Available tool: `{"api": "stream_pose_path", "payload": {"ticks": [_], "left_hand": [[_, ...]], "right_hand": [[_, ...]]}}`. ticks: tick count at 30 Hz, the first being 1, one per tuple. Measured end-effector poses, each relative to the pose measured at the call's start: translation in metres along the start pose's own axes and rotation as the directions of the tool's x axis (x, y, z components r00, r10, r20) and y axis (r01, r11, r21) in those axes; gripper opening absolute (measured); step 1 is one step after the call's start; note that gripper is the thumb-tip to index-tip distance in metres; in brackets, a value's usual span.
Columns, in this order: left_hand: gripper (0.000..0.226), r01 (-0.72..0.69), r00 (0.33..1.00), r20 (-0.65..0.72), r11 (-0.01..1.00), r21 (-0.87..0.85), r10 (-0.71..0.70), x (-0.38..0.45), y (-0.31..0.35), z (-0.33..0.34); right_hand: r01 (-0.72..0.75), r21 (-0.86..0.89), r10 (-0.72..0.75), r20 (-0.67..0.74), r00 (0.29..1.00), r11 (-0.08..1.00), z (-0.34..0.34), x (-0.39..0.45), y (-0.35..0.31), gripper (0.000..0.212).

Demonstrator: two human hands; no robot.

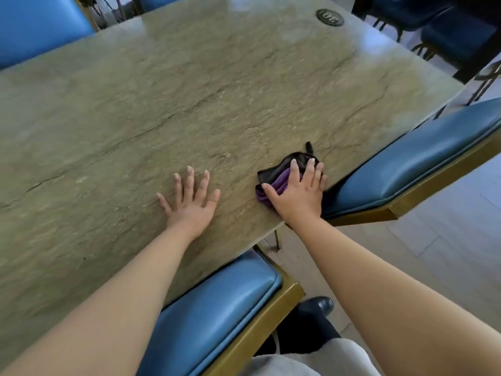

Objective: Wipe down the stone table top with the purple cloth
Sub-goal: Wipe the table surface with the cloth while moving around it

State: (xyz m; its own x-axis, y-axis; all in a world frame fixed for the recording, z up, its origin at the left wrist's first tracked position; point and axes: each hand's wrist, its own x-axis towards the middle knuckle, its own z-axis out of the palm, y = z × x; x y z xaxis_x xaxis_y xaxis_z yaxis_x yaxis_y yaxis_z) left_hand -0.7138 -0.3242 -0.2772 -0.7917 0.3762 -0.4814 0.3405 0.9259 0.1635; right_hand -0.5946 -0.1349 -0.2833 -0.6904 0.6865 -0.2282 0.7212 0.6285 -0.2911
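Note:
The stone table top is greenish-brown with dark cracks and fills most of the view. A bunched purple cloth, with a darker part at its far side, lies near the table's right front corner. My right hand presses flat on the cloth with straight, spread fingers. My left hand rests flat on the bare stone, fingers spread, a short way left of the cloth.
Blue padded chairs with gold frames stand around the table: one below me, one at the right edge, one at the far left. A round dark badge sits at the table's far right. More dark chairs stand beyond.

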Motion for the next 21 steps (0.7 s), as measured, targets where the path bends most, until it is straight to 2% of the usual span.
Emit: {"api": "stream_pose_path", "payload": {"ticks": [3,6,9,12,15,16,18,21], "left_hand": [[0.059,-0.028,0.999,0.043,0.996,-0.081,0.031,0.002,-0.002,-0.003],[0.057,-0.044,0.998,0.038,0.976,-0.215,0.053,0.003,-0.005,-0.005],[0.056,-0.044,0.999,0.001,0.946,-0.322,0.046,0.003,-0.008,-0.004],[0.054,-0.037,0.999,-0.031,0.930,-0.366,0.027,0.003,-0.006,-0.003],[0.054,-0.032,0.998,-0.056,0.957,-0.289,0.017,0.002,-0.003,-0.001],[0.054,-0.031,0.998,-0.062,0.964,-0.265,0.015,0.002,-0.003,-0.001],[0.053,-0.034,0.997,-0.077,0.974,-0.222,0.017,0.001,-0.003,0.001],[0.056,-0.054,0.995,-0.096,0.980,-0.191,0.037,-0.002,-0.004,0.003]], "right_hand": [[0.037,0.008,-0.038,0.100,0.994,0.999,-0.008,0.025,-0.016,0.099],[0.166,0.016,-0.166,0.152,0.974,0.986,-0.007,0.041,-0.036,0.101],[0.318,0.086,-0.329,0.189,0.925,0.944,-0.002,0.044,-0.054,0.094],[0.481,0.166,-0.509,0.248,0.825,0.861,0.002,0.034,-0.064,0.081],[0.632,0.236,-0.673,0.317,0.668,0.738,0.005,0.012,-0.062,0.068],[0.653,0.280,-0.710,0.323,0.626,0.703,0.004,0.005,-0.057,0.064],[0.627,0.390,-0.738,0.318,0.595,0.674,-0.002,-0.008,-0.042,0.056],[0.460,0.498,-0.659,0.366,0.657,0.735,-0.020,-0.020,-0.010,0.048]]}}
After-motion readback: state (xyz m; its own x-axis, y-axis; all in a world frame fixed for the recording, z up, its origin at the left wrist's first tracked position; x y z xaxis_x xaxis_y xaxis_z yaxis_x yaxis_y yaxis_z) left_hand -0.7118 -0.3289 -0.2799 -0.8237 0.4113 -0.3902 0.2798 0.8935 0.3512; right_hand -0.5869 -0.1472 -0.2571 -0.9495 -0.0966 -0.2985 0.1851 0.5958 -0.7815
